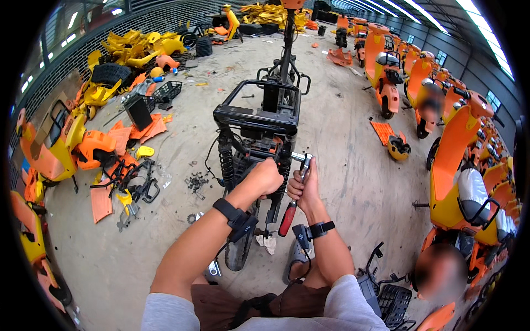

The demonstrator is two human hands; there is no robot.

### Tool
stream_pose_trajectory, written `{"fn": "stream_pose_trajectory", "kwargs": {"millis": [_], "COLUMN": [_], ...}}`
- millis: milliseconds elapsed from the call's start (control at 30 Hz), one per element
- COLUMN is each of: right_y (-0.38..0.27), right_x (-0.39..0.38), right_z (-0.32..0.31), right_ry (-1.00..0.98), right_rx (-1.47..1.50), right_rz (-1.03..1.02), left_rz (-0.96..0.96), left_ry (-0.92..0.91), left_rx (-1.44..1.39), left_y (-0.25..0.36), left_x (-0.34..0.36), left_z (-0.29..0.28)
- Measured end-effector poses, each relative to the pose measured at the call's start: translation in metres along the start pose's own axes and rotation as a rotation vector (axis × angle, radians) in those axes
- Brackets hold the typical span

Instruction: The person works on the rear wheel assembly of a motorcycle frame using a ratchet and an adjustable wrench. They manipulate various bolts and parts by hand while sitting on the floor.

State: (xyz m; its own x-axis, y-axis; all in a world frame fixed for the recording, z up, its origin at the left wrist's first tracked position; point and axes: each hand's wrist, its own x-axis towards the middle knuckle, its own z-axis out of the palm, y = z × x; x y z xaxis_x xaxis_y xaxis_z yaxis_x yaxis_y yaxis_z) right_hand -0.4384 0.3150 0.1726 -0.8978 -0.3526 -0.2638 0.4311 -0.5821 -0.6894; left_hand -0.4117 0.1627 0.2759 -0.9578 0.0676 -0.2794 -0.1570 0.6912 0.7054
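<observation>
A stripped black scooter frame [287, 124] stands upright in front of me, its rear end towards me. My right hand [308, 187] is closed round a ratchet wrench with a red handle [287, 219]. The tool's head is at the frame's right side, beside the shock absorber, with a shiny socket reaching in to the frame. My left hand [267, 177] is curled in a fist at the frame's rear, below the rack; its fingertips are hidden, so what it grips cannot be seen. A tyre [239, 255] hangs below my left forearm.
Small black parts [196, 182] lie on the floor to the left, near loose frame brackets [135, 179] and orange panels. Yellow panels [141, 47] are heaped at the back left. Orange scooters [447, 160] line the right side. A black basket [395, 303] sits near my right.
</observation>
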Motion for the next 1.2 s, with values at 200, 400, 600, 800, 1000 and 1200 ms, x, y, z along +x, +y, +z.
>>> {"fn": "stream_pose_trajectory", "kwargs": {"millis": [200, 400, 600, 800, 1000, 1200], "right_y": [0.000, 0.015, 0.022, 0.021, 0.015, 0.015], "right_x": [0.021, 0.045, 0.056, 0.065, 0.072, 0.069], "right_z": [-0.018, -0.040, -0.039, -0.041, -0.057, -0.055], "right_ry": [0.059, 0.117, 0.201, 0.230, 0.185, 0.122], "right_rx": [-0.223, -0.288, -0.248, -0.255, -0.423, -0.408], "right_rz": [-0.139, -0.388, -0.608, -0.524, -0.628, -0.581], "left_rz": [0.029, 0.047, 0.073, 0.030, 0.051, 0.040], "left_ry": [-0.040, -0.014, -0.014, -0.007, -0.027, -0.030], "left_rx": [0.015, -0.011, 0.019, 0.008, 0.014, 0.001], "left_y": [-0.003, -0.002, -0.005, -0.010, -0.001, -0.002], "left_x": [0.005, 0.005, 0.008, 0.010, 0.005, 0.005], "left_z": [0.000, 0.003, 0.003, 0.005, 0.002, 0.001]}}
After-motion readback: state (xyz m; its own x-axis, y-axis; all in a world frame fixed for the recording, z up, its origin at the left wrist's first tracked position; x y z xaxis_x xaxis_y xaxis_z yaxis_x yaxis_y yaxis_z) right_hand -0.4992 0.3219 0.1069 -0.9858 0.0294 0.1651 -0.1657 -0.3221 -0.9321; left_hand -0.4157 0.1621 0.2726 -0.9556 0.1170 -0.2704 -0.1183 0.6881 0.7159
